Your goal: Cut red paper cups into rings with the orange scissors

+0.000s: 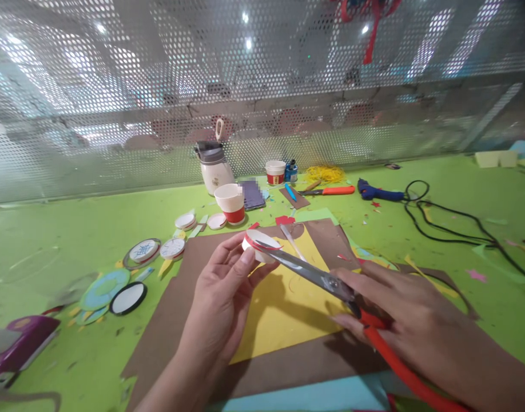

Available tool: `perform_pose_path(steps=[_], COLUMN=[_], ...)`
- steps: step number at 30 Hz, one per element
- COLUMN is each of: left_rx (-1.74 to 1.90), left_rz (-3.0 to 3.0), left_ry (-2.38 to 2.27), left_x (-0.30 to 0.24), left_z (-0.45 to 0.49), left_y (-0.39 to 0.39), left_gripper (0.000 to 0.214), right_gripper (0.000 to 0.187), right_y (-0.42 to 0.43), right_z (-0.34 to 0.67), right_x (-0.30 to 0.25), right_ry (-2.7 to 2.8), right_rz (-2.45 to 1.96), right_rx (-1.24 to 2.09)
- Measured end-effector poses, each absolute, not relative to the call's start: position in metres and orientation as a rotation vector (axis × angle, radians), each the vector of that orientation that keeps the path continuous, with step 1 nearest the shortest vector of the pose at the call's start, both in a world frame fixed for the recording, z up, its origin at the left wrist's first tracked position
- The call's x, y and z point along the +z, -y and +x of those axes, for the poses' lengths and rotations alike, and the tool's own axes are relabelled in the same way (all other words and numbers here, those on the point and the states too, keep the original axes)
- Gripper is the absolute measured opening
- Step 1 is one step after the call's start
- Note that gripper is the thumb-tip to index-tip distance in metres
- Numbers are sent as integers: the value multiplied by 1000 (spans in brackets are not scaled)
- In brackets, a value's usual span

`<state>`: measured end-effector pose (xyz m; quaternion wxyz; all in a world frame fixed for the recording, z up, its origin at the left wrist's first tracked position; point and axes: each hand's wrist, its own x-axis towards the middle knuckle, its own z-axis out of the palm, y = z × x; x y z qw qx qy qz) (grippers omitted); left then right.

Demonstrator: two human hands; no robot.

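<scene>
My left hand (222, 292) pinches a short white paper cup bottom (262, 256) with a red strip along its cut rim. It is raised above a yellow paper sheet (297, 312) that lies on brown card (305, 366). My right hand (410, 317) grips a pair of scissors (318, 276) with red handles. Their blades point left, and the tips reach the red edge of the cup piece. Whether the blades are fully closed cannot be made out. Light blue paper (318, 395) shows at the near edge.
Left stand cup pieces (172, 248), a black-rimmed disc (128, 298) and a purple tool (24, 346). Farther back are a white jug (215, 173), a red-banded paper cup (232, 209), a phone (253, 194), an orange-handled tool (337, 190) and a blue glue gun (378, 191) with black cord.
</scene>
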<state>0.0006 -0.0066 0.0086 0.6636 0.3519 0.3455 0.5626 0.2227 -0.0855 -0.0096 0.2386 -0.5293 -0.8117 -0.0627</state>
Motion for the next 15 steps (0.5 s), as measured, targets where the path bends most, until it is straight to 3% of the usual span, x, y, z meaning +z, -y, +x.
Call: perform_pose_path(steps=[15], left_rx=[1269], left_rz=[869], left_ry=[-775], left_x=[9], left_z=[1], left_y=[6], left_gripper=[20], right_gripper=[36], right_y=[87], right_z=[225], right_x=[-5], right_ry=[2257], right_rz=[-1446], right_rx=[-147])
